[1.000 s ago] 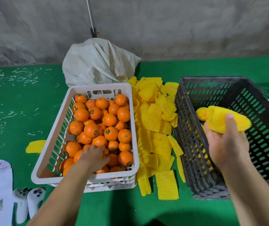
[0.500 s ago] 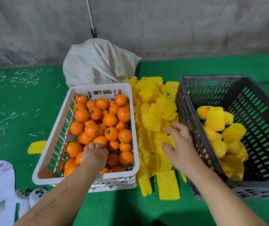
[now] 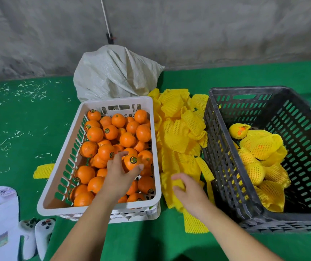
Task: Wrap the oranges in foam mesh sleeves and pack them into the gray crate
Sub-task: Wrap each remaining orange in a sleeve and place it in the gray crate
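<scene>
The left hand grips one orange over the white crate, and the right hand pinches a sleeve from the pile beside it — the round orange could slip and roll back, or the sleeve could drag extra ones along. I count two crates, about thirty bare oranges, and about eight wrapped ones in the gray crate — the sleeves are too many to count.

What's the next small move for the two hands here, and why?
Probably lift the sleeve that the right hand grips from the pile and bring it to the orange held by the left hand over the white crate: fruit and sleeve are both in hand but apart.
</scene>
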A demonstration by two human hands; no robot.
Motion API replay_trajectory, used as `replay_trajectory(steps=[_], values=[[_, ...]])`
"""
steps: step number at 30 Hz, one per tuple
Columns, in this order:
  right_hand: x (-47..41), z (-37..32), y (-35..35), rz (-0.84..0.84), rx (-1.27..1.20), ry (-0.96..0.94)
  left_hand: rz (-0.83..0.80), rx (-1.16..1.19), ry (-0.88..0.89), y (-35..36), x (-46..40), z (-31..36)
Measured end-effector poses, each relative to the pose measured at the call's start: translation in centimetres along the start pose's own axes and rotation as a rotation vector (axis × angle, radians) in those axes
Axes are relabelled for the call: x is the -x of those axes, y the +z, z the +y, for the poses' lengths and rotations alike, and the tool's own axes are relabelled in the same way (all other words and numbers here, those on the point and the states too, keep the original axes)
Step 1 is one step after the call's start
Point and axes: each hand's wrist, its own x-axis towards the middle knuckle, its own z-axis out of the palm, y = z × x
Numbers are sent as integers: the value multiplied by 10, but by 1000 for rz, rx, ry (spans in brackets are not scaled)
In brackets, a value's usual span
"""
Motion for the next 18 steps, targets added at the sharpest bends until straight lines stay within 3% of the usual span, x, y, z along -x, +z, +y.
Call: replay_trajectory(steps=[4, 8, 10, 13, 16, 18], values=[[-4, -28, -26, 270, -428, -11, 25, 360, 171, 27, 30, 36], [7, -65, -35, 372, -656, -12, -127, 684, 39, 53, 43, 53], [16, -76, -36, 289, -726, -35, -154, 813, -6, 60, 44, 56], [25, -77, -35, -2, -811, -128, -181, 1010, -20, 59, 45, 57], [31, -73, -30, -179, -479, -263, -194, 1028, -13, 56, 48, 56], [31, -72, -26, -112, -355, -308, -204, 1048, -9, 56, 50, 56]])
